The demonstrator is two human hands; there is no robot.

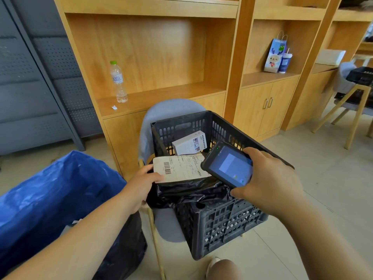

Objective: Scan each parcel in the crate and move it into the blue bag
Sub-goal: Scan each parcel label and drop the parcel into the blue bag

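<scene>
A black plastic crate [224, 223] sits on a grey chair. My left hand [141, 184] grips a black-wrapped parcel [193, 191] at its left end, with the white barcode label [179, 167] facing up over the crate's near side. My right hand [268, 178] holds a dark handheld scanner [229, 164], its lit screen up, just right of the label. A white box [189, 143] leans inside the crate behind the parcel. The open blue bag [50, 195] stands on the floor to the left.
The grey chair [169, 110] stands against wooden shelving [161, 93] holding a water bottle [118, 82]. A paper gift bag [275, 55] and cup stand on the right shelf. A second chair [351, 102] is at the far right. My knee [224, 269] shows below the crate.
</scene>
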